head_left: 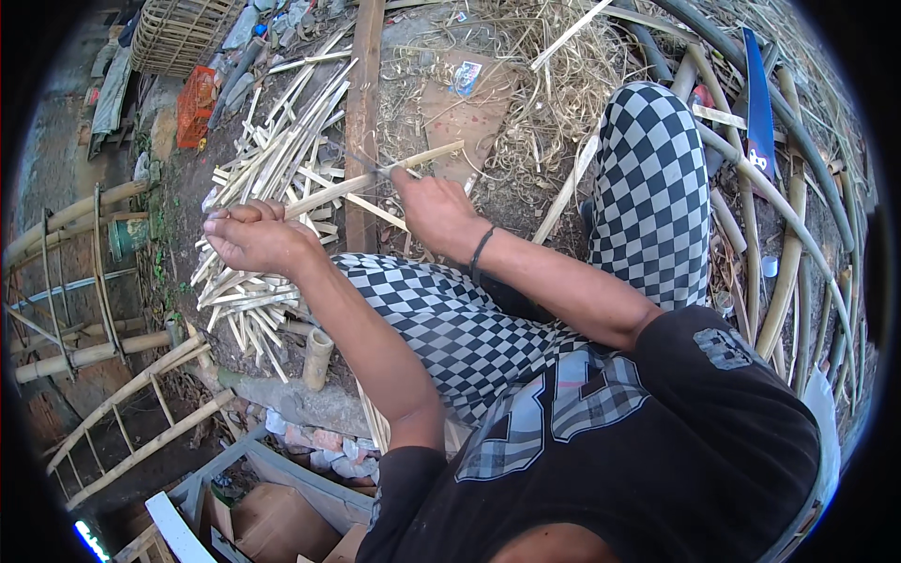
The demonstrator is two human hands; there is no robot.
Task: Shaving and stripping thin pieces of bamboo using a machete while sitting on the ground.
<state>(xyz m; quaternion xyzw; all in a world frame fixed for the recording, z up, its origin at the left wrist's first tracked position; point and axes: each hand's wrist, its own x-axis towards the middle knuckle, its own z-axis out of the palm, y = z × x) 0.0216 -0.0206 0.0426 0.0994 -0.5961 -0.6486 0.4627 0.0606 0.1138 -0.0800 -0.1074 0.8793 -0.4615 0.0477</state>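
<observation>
My left hand (251, 236) is closed around the near end of a split bamboo strip (328, 194). The strip slants up to the right, over a wooden plank. My right hand (437, 214), with a dark band on its wrist, is closed in a fist near the strip's middle. From that fist a thin, dark, blurred knife blade (360, 163) points left and crosses the strip. The knife's handle is hidden inside my fingers. Left of the plank, beyond my left hand, lies a loose heap of pale bamboo strips (282, 155).
The long brown plank (364, 94) runs away from me. Curly shavings (554, 103) pile up beyond my knee. Bamboo poles (784, 263) and a blue saw (758, 103) lie at right. An orange crate (195, 105), a woven basket (178, 36) and bamboo frames (141, 413) are at left.
</observation>
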